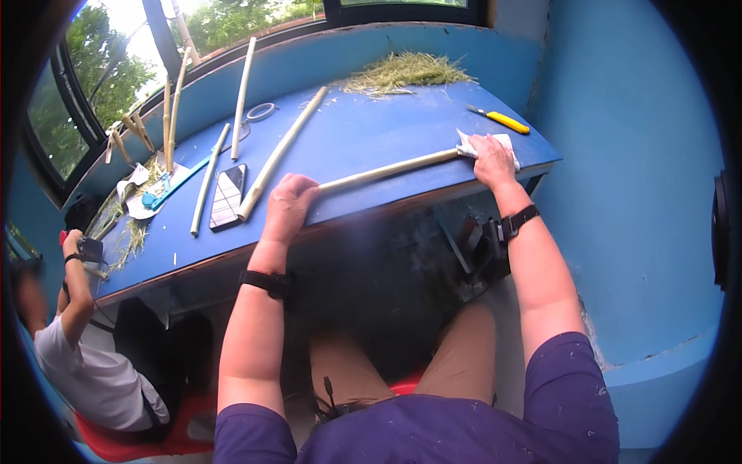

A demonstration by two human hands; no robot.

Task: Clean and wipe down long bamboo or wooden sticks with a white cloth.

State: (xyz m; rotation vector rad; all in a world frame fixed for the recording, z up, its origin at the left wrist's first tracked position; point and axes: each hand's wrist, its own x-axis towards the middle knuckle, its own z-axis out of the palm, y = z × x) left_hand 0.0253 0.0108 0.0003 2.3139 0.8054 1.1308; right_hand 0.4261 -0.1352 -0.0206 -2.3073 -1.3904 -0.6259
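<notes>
A pale, slender bamboo pole (390, 168) lies lengthwise along the near edge of the blue table. Its left end is in my left hand (288, 204), whose fingers are closed round it. At the other end, my right hand (493, 160) grips a crumpled white cloth or paper (467, 147) wrapped about the pole. The end of the pole under that wrap is hidden. Just beyond my right hand rests a knife with a yellow handle (507, 122), not touched. A thicker bamboo pole (282, 155) slants away beyond my left hand.
The blue table (363, 127) carries a straw heap (406, 73) at the back, a phone (228, 197), a tape roll (261, 112) and several more poles. Straw scraps and a blue tool (182, 185) lie leftward. Another person (93, 363) sits at far left. A blue wall (634, 193) bounds the right.
</notes>
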